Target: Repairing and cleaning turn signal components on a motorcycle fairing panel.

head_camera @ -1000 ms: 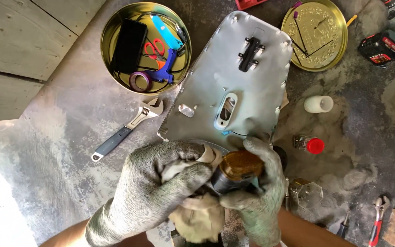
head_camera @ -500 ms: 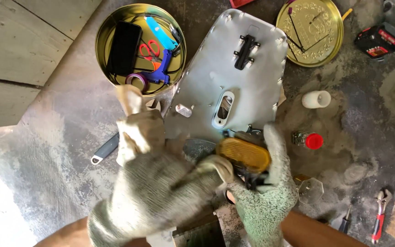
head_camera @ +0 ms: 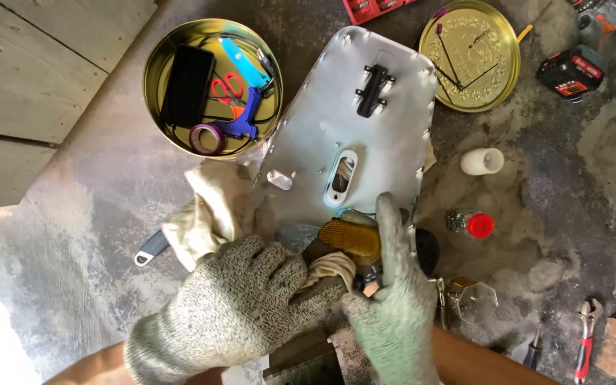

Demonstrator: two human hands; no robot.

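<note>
From my remote seat I saw both gloved hands meeting low in the head view over a grey, stained concrete floor (head_camera: 73, 235). The left hand (head_camera: 240, 303) was curled around a pale cloth (head_camera: 212, 210), whose loose end bunched out above the knuckles and lay partly over the handle of an adjustable wrench (head_camera: 150, 248); another fold of the same cloth showed between the two hands. The right hand (head_camera: 393, 314) gripped a dark part carrying an amber reflector (head_camera: 347, 239), with the forefinger stretched straight up along the reflector's right edge. The reflector sat just below the lower edge of a silver metal plate (head_camera: 365, 142), which lay flat and carried a black bracket (head_camera: 372, 89) near its top and an oval slot (head_camera: 341, 176) lower down. Up to the left of the plate stood a round gold tin (head_camera: 155, 68) holding a black phone (head_camera: 188, 84), red-handled scissors (head_camera: 224, 89), a blue glue gun (head_camera: 244, 121) and a roll of purple tape (head_camera: 204, 137). To the plate's upper right lay a gold tin lid (head_camera: 497, 64), and beyond it a black and red battery pack (head_camera: 573, 73). A small white cup (head_camera: 482, 161) lay on its side right of the plate, and a little jar with a red cap (head_camera: 470, 224) lay below it. Red-handled pliers (head_camera: 584, 341) rested near the lower right corner.
</note>
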